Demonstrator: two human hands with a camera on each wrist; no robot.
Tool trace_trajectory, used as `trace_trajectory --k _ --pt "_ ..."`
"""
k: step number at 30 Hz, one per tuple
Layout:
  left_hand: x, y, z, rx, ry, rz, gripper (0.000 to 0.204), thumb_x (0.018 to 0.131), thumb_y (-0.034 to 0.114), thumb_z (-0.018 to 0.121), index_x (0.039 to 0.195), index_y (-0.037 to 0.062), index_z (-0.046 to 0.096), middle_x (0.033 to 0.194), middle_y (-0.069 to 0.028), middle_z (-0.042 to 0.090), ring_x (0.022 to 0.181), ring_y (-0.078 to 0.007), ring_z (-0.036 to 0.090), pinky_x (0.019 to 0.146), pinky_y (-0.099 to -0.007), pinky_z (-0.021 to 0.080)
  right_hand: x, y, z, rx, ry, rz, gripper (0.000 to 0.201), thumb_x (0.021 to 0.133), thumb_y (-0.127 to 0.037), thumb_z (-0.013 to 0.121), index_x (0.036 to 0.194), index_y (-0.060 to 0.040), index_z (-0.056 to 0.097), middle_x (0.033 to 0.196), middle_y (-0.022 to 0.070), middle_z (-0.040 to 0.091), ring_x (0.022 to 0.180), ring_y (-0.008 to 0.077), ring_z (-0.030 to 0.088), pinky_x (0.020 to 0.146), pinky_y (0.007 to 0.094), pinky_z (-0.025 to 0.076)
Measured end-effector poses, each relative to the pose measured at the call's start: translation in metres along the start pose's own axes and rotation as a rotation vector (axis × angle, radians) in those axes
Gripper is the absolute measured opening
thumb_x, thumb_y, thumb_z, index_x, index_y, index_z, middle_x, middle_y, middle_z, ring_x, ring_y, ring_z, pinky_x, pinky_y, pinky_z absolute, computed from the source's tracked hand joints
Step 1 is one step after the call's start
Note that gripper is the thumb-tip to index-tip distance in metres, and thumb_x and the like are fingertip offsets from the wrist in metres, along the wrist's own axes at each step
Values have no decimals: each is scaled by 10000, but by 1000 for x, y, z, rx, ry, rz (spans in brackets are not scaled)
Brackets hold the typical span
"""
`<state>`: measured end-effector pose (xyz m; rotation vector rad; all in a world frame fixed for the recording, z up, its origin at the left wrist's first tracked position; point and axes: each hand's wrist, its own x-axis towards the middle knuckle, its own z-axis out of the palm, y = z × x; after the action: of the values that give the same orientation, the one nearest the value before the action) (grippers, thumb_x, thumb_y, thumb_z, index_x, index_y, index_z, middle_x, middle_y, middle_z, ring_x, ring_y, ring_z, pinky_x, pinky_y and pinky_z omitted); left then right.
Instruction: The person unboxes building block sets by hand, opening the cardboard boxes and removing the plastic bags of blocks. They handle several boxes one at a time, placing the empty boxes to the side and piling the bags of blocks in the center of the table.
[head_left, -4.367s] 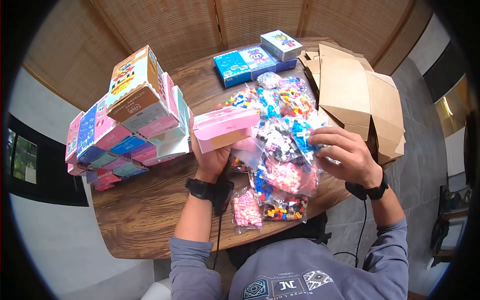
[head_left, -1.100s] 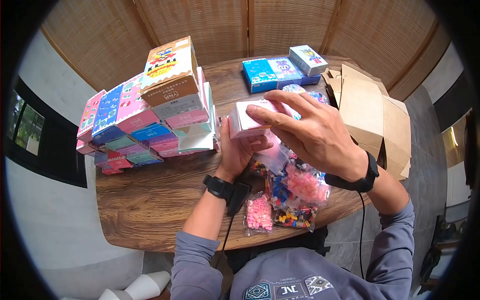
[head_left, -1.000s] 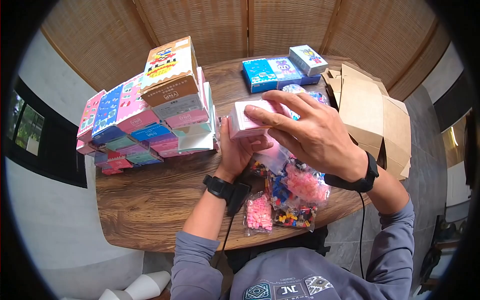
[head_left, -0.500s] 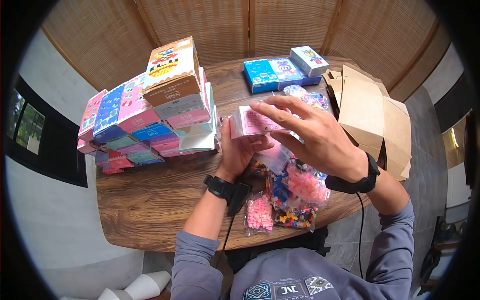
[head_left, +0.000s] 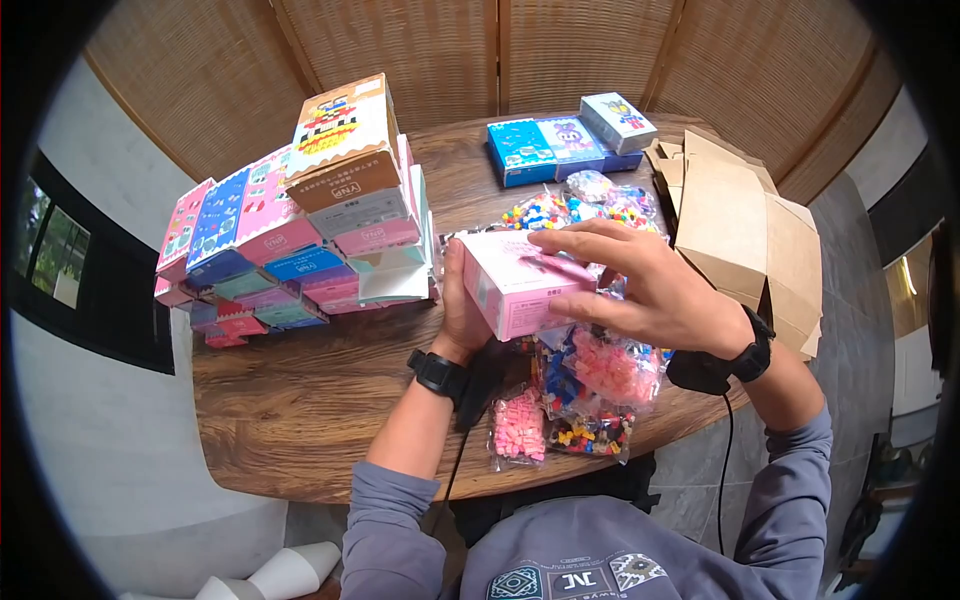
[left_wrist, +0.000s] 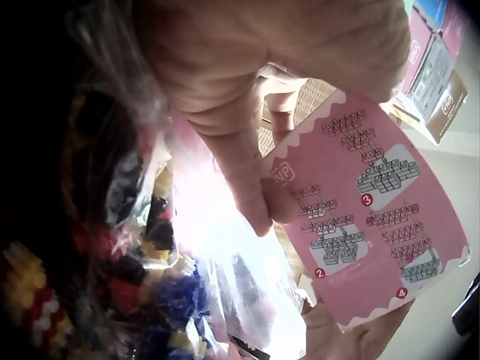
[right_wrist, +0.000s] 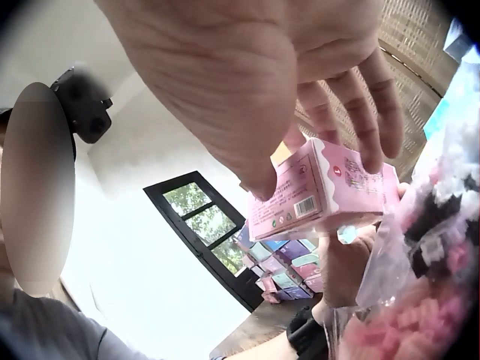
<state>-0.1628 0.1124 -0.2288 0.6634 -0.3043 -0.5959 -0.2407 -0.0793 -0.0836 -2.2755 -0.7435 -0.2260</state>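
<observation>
A pink box [head_left: 520, 285] is held above the table in the head view, closed on the sides that show. My left hand [head_left: 463, 310] grips its left side, thumb up along the edge. Fingers of my right hand [head_left: 650, 290] lie over its top right, with the thumb on the near right edge. Printed building steps cover the box's pink face [left_wrist: 360, 217] in the left wrist view. The right wrist view shows a barcode side [right_wrist: 289, 196] near the right thumb. Beneath and beside the box lie clear bags of coloured bricks [head_left: 610, 370].
Stacked colourful boxes [head_left: 250, 225] stand at the left, a brown box [head_left: 345, 140] on top. Blue and purple boxes [head_left: 525, 150] lie at the back with a small grey box [head_left: 618, 122]. Flattened cardboard [head_left: 740, 220] is at the right; a pink brick bag [head_left: 518, 425] lies near the front edge.
The pink box has turned and come lower and nearer, now showing its large top face. My right hand has shifted slightly down and right with it; bags behind show more.
</observation>
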Motion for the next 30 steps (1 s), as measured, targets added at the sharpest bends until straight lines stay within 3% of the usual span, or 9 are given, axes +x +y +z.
trace_trajectory --k 2,5,6,9,10,17,20,26,30 --pt "-3 1 4 60 23 30 803 946 702 309 1344 21 462 1268 -175 582 1155 -271 598 999 -402 483 0 0 -1 78 -56 186 499 924 -343 655 1274 7 587 1163 218 632 956 359 662 790 415 529" --pt "-4 2 7 74 56 39 799 948 697 319 1362 24 444 1288 -173 570 1175 -273 585 1017 -402 469 7 -4 -6 57 -112 409 459 973 -336 593 1322 -38 577 1219 190 622 1003 294 638 876 387 514" --pt "-5 4 9 68 60 41 797 952 692 315 1363 21 444 1288 -173 571 1173 -275 588 1016 -405 470 12 -12 -10 105 -170 496 509 941 -338 641 1339 -31 560 1274 197 586 1098 312 613 898 389 508" --pt "-4 5 10 -6 62 25 804 964 682 271 1364 5 444 1282 -179 573 1168 -286 595 1011 -412 480 7 3 -4 -28 -88 10 608 890 -390 695 1323 9 545 1238 236 575 1096 348 607 906 400 496" --pt "-3 5 10 -41 62 15 809 969 679 252 1364 -1 443 1279 -182 574 1167 -289 597 1008 -414 485 7 -1 -5 0 -106 -47 627 863 -374 730 1345 -24 536 1273 230 548 1130 370 582 937 414 485" --pt "-2 6 4 -34 -62 -18 853 974 675 154 1367 -26 438 1264 -216 577 1126 -307 625 985 -416 520 12 -3 -6 -69 -184 -58 542 849 -294 747 1307 -55 584 1271 219 575 1110 376 598 944 433 488" --pt "-2 7 13 8 62 -15 876 930 730 223 1346 -6 452 1254 -209 569 1109 -329 623 968 -464 527 11 -4 -6 -50 -188 -25 564 843 -295 751 1323 -60 570 1323 228 544 1174 385 566 980 438 472" --pt "-1 3 4 53 47 -9 934 890 776 243 1359 -11 426 1274 -233 547 1147 -358 604 955 -502 537 5 -1 -4 -111 -202 10 722 810 -373 770 1404 -81 485 1437 264 438 1312 405 457 1066 452 410" --pt "-4 2 5 18 40 -30 961 871 797 266 1368 -11 416 1276 -240 543 1136 -364 610 942 -492 545 8 -2 -4 -112 -263 32 816 782 -402 785 1440 -77 429 1452 293 404 1315 426 448 1060 455 414"
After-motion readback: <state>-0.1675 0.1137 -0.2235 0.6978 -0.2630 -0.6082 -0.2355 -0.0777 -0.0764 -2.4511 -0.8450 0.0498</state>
